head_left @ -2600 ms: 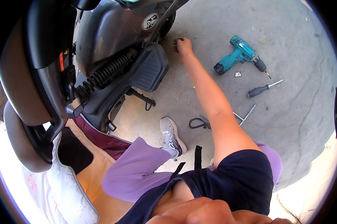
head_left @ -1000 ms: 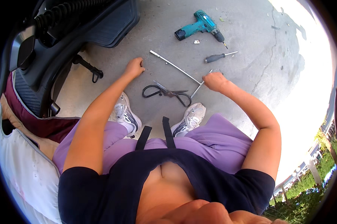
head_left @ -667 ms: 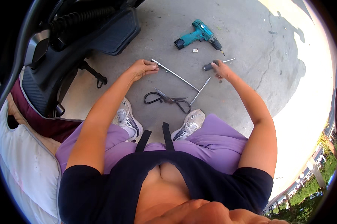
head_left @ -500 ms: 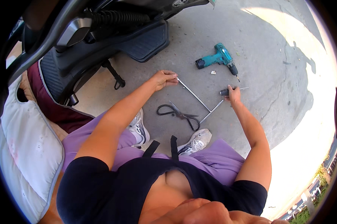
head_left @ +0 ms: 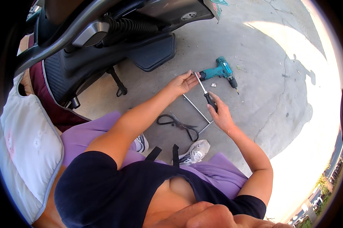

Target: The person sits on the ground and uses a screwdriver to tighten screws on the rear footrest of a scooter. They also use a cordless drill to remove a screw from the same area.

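Observation:
My right hand [head_left: 221,114] grips the black handle of a screwdriver [head_left: 210,101]. Its metal shaft slants up and left to my left hand [head_left: 183,83], whose thumb and fingers close at the tip. Just below the left hand, a thin silver T-shaped wrench [head_left: 197,109] lies on the concrete, its crossbar near my shoe. A teal cordless drill [head_left: 221,70] rests beyond my hands, its battery end partly hidden behind the left fingers. Large black-handled scissors [head_left: 180,124] lie with blades apart, left of the wrench.
A dark scooter [head_left: 148,53] fills the upper left, with its side stand [head_left: 118,81] down on the concrete. A white padded cover [head_left: 31,148] hangs at my left. A small white scrap [head_left: 213,85] sits near the drill. My shoes [head_left: 196,151] are close to the scissors.
My left hand has let go of the T-shaped wrench and moved right to the screwdriver's tip. The right hand has come left, turning the screwdriver so its shaft points up and left.

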The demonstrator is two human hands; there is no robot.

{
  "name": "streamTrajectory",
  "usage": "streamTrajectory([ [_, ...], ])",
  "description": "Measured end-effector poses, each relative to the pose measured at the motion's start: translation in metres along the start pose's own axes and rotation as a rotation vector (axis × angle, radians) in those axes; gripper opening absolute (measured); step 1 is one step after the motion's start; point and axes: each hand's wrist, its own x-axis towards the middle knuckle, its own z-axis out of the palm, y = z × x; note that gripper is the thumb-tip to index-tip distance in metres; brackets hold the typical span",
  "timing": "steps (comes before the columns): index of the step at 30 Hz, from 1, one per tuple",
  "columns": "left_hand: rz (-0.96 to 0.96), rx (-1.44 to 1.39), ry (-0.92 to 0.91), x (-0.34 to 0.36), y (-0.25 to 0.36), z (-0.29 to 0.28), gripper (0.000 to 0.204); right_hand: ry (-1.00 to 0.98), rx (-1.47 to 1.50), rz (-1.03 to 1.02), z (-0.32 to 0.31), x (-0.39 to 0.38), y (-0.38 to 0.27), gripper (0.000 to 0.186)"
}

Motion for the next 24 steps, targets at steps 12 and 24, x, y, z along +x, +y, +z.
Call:
streamTrajectory([
  [12,0.071,0.165,-0.107,-0.009,-0.004,-0.014,0.014,0.036,-0.094,-0.043,-0.008,-0.011,0.007,0.039],
  [24,0.005,0.267,-0.045,-0.014,-0.058,-0.074,0.014,-0.276,0.733,0.719,0.013,-0.057,0.085,0.032],
])
